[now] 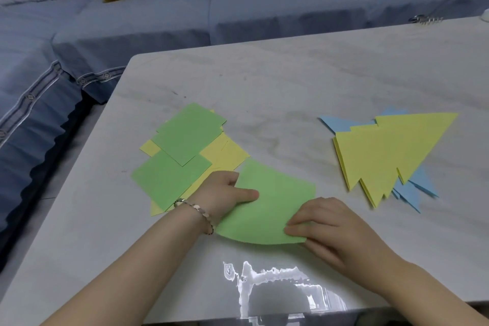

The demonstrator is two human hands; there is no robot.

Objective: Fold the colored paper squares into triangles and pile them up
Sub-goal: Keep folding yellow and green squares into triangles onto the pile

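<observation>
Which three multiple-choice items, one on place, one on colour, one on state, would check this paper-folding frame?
1. Where is the pile of folded triangles relative to the green paper sheet being handled?
A. to its right
B. to its left
C. beneath it

2. What colour are the top triangles of that pile?
A. blue
B. green
C. yellow

3. What state is the green paper sheet in?
A. flat, untouched
B. bowed, held by the left hand and right hand
C. torn in two

Answers:
1 A: the pile lies on the right side of the table, apart from the sheet.
2 C: yellow triangles cover the blue triangles.
3 B: both hands grip its edges and its surface curves.
</observation>
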